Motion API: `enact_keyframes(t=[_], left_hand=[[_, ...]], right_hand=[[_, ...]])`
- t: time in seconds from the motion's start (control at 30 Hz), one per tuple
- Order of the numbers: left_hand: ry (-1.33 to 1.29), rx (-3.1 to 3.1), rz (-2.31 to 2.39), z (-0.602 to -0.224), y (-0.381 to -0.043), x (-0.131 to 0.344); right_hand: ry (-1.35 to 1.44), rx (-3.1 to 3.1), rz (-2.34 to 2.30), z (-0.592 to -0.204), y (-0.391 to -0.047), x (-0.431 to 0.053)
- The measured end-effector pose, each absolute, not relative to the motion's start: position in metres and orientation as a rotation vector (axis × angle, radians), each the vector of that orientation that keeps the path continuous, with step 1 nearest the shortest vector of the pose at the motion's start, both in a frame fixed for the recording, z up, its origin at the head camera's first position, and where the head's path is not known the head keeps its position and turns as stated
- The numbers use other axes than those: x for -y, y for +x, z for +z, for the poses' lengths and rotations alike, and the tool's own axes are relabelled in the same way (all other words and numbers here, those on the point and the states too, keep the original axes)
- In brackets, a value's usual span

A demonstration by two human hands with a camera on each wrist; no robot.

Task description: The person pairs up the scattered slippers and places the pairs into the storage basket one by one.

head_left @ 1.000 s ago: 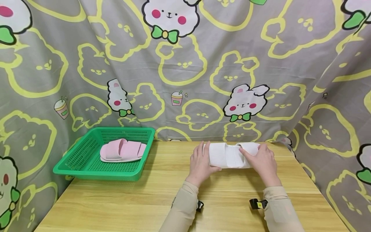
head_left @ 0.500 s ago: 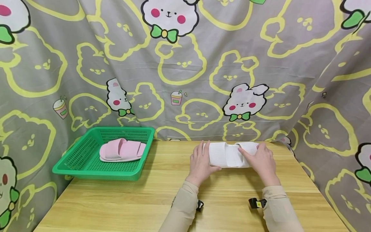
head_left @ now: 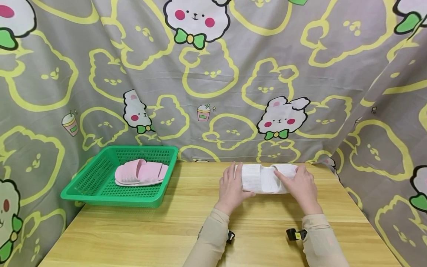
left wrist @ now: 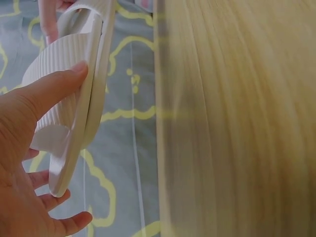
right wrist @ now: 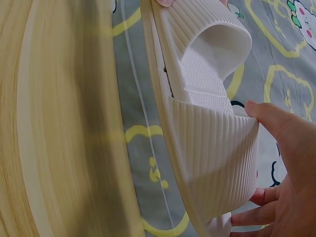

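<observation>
A pair of white ribbed slide slippers [head_left: 251,180] lies lengthwise between my hands near the table's back edge, the two stacked against each other. My left hand [head_left: 231,190] grips the left end. In the left wrist view its thumb [left wrist: 61,86] presses on the slipper's side, with fingers around the far end. My right hand [head_left: 305,188] holds the right end, its thumb over the strap. The right wrist view shows a ribbed strap [right wrist: 215,153] at each end and two soles edge to edge. Parts of both hands' fingers are hidden behind the slippers.
At the back left of the wooden table [head_left: 133,237] stands a green plastic basket [head_left: 113,201]. Pink slippers [head_left: 149,173] with two straps lie in it. A patterned grey curtain [head_left: 230,92] hangs close behind the table and along its sides.
</observation>
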State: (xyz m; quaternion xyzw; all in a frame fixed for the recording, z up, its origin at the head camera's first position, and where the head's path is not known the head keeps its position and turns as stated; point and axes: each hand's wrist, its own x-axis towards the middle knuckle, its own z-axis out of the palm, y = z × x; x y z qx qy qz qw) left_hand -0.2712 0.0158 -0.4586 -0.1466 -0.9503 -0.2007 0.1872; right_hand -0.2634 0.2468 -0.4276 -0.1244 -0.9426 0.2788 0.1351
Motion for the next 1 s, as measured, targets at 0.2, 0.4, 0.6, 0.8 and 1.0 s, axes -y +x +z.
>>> enact_keyframes(t=[0.2, 0.4, 0.6, 0.8, 1.0], left_hand=[[-0.452, 2.678, -0.558, -0.458, -0.272, -0.015], [-0.481, 2.669, -0.559, -0.459, -0.274, -0.011], [-0.519, 2.643, -0.558, -0.461, -0.276, -0.008], [-0.54, 2.636, -0.526, -0.461, -0.275, -0.006], [-0.537, 2.658, -0.516, -0.461, -0.275, -0.005]], right_hand=[[-0.357, 2.728, 0.811, -0.428, -0.263, -0.249], [-0.354, 2.742, 0.817, -0.426, -0.262, -0.249], [-0.367, 2.748, 0.834, -0.425, -0.263, -0.251], [-0.371, 2.755, 0.847, -0.425, -0.263, -0.252], [-0.357, 2.762, 0.84, -0.425, -0.264, -0.253]])
